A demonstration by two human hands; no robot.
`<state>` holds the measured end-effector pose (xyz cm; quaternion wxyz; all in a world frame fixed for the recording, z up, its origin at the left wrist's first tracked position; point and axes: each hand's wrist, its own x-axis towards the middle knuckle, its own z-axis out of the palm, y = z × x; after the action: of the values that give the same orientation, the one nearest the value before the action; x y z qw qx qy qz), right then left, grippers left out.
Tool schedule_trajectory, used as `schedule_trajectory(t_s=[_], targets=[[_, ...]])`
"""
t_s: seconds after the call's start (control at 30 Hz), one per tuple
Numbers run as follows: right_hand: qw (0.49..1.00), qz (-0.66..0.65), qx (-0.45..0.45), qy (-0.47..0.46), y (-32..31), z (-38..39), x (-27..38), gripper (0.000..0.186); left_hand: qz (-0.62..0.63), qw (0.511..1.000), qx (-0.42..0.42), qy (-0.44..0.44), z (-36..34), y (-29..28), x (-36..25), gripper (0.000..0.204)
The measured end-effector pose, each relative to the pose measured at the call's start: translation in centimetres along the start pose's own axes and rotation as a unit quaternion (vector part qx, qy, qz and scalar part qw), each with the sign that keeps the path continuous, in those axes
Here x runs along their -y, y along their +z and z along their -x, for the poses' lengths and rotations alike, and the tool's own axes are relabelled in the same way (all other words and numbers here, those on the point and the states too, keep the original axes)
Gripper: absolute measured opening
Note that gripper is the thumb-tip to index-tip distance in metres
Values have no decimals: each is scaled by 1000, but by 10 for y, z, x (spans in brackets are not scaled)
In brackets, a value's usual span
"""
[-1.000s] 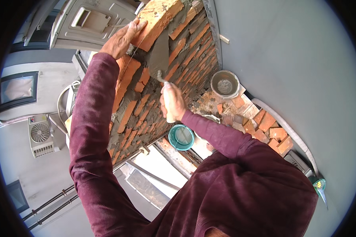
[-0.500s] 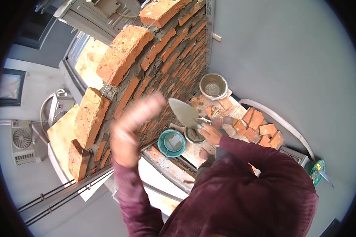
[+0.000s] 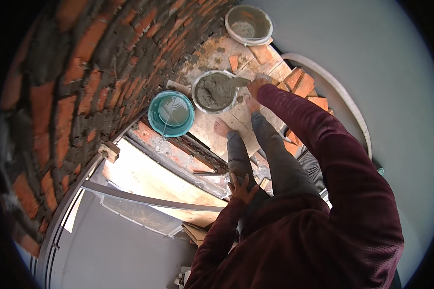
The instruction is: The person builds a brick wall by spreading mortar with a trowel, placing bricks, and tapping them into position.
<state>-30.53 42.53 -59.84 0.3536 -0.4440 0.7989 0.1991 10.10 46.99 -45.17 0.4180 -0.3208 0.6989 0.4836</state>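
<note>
My right hand (image 3: 258, 85) is closed round the handle of a trowel (image 3: 237, 82). The trowel's blade reaches over the rim of a white bucket (image 3: 195, 98) and meets the grey wet mortar (image 3: 214, 91) inside. Its tip is hard to make out against the mortar. My left hand (image 3: 243, 190) rests on my left leg near the knee, fingers spread, holding nothing. Just left of the mortar bucket stands a teal bucket (image 3: 153, 121) with cloudy water and a thin handle across it.
The brick wall (image 3: 65, 120) with grey joints rises on the left. A mortar-smeared bucket (image 3: 248, 39) stands farther off. Loose bricks (image 3: 304, 86) lie to the right, beside a pale hose (image 3: 345, 94) along the grey wall. My bare feet (image 3: 221, 127) are close to the mortar bucket.
My view has dropped from the wall top to the floor. My right hand has lowered the trowel to the mortar. My left hand has come down from beside the wall onto my leg.
</note>
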Motion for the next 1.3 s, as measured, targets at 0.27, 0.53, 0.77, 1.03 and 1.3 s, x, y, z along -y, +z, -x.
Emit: schedule_trajectory(t_s=[0.27, 0.53, 0.77, 1.03, 1.3], targets=[[992, 126, -20, -2, 33, -110, 73, 39, 2, 992, -94, -84, -59, 33, 12, 66], [987, -82, 89, -103, 99, -69, 95, 33, 68, 988, -113, -76, -55, 36, 19, 59], [969, -50, 56, -235, 155, -133, 100, 28, 70, 991, -112, -38, -58, 15, 25, 57], [990, -91, 105, 18, 118, -106, 67, 24, 98, 988, -108, -45, -59, 12, 36, 54], [970, 78, 127, -192, 145, -129, 99, 27, 95, 989, -111, -34, -61, 5, 37, 53]])
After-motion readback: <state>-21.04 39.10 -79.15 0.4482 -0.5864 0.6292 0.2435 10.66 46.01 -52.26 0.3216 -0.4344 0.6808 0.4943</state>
